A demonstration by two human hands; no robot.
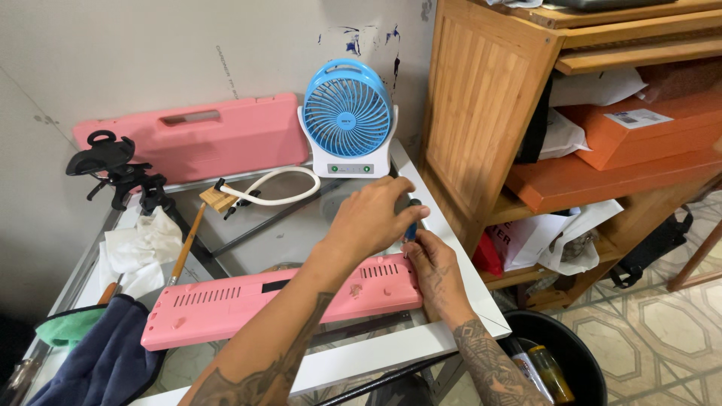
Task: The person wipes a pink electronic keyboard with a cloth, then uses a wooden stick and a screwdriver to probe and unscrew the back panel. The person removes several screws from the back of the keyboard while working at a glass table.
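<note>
At the near edge of the white-framed glass counter, a dark blue cloth lies bunched at the left, with a green rag beside it. Down to the right, on the floor, a black bucket holds bottles. A long pink plastic panel, slotted with vents, lies flat across the front of the counter, its right end under the hands. The right hand rests on that right end, fingers curled and pinching the shaft of a blue-handled screwdriver just above the panel. The left hand reaches across from the left, its forearm crossing over the panel, and is closed around the top of the screwdriver handle, hiding most of it. The tip itself is hidden between the hands. Behind the panel, a wooden-handled brush lies slanted beside crumpled white tissue. Farther back stand a black mini tripod, a white flexible hose, a blue and white desk fan and a pink carrying case leaning on the wall. A wooden shelf unit stands at the right.
</note>
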